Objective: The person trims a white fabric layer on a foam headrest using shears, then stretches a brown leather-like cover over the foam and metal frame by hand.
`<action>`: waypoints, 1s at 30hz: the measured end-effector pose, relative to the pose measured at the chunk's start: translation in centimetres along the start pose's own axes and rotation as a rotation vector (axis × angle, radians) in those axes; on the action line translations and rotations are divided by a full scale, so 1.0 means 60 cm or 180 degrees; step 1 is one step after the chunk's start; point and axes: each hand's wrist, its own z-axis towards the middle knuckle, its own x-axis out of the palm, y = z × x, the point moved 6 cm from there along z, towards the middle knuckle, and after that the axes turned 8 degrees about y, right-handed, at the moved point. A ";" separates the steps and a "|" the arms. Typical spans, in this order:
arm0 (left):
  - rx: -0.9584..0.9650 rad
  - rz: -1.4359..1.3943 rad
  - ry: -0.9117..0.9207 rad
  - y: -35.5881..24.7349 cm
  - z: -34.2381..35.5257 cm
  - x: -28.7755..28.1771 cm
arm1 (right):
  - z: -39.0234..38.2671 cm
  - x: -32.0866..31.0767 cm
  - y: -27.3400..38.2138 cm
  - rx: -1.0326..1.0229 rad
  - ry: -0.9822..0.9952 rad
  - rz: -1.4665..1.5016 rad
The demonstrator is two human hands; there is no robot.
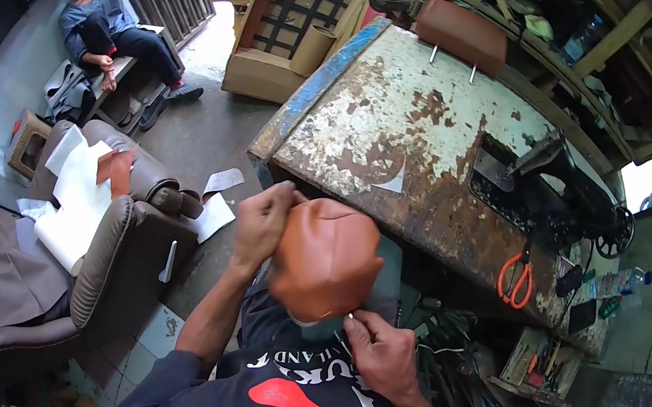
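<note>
While a person (104,15) sits against the wall in the upper left of the frame, a grey-brown car seat (90,268) stands at the lower left with white paper patterns (75,198) lying across it. Moving toward the middle, the left hand (261,223) is clenched on the upper left edge of a tan leather headrest cover (326,259), fingers curled over its seam, holding it up just below the near edge of the table. The cover sits at the centre of the frame, above the person's dark shirt, domed and padded-looking; it appears light and soft, likely to give under the fingers, with a smooth skin that could slide, so the stitched edges and the open lower rim look like the surest places to grip it. At the cover's lower right, the right hand (383,353) pinches a small thin metal tool (351,316), its point touching the rim; what kind of tool it is cannot be made out. Above stretches a worn workbench (406,131) with flaking white paint, a brown headrest (462,33) at its far edge. Further right a black sewing machine (558,189) rests in the bench, and orange-handled scissors (516,280) lie near its right corner.
</note>
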 end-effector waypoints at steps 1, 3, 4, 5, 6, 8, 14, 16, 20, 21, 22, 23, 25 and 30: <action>-0.0305 0.0149 0.0219 0.007 0.012 0.027 | -0.013 0.005 -0.019 0.0763 -0.0178 0.0511; -0.0353 -0.0411 0.0815 0.019 0.026 0.077 | -0.013 0.022 -0.007 0.0977 0.0039 0.0984; -0.0438 -0.0573 0.1070 0.020 0.027 0.092 | -0.015 0.036 -0.009 0.1160 0.0314 0.1450; -0.0430 -0.0575 0.1110 0.016 0.034 0.095 | -0.018 0.049 -0.004 0.0737 0.0699 0.0961; -0.0465 -0.0741 0.1520 0.013 0.040 0.102 | -0.019 0.053 0.016 0.0561 0.1131 0.0976; -0.0494 -0.0896 0.1917 0.009 0.038 0.100 | -0.020 0.053 0.002 -0.0047 0.1461 0.1130; -0.0444 -0.0595 0.1839 0.005 0.009 0.071 | 0.078 -0.083 -0.098 -0.0431 -0.1102 0.1061; -0.0058 -0.0499 0.2171 -0.007 0.001 0.073 | 0.139 -0.051 -0.110 -0.1190 -0.0423 0.1306; -0.0757 -0.0892 0.1708 0.000 -0.007 0.056 | 0.189 -0.008 -0.083 -0.0714 0.0426 0.2116; -0.0860 -0.1041 0.1598 0.013 -0.007 0.048 | 0.193 -0.009 -0.067 -0.0881 0.0469 0.1770; -0.0868 -0.1038 0.1552 0.021 -0.006 0.046 | 0.197 -0.009 -0.056 -0.1046 0.0499 0.1423; -0.0894 -0.1150 0.1366 0.030 -0.007 0.048 | 0.198 -0.011 -0.055 -0.1121 0.0442 0.1355; -0.0925 -0.1432 0.1072 0.040 -0.010 0.059 | 0.211 -0.022 -0.051 -0.0861 0.0130 0.1170; -0.1060 -0.2395 0.0834 0.100 -0.011 0.088 | 0.248 -0.043 -0.049 -0.0116 0.0119 0.0487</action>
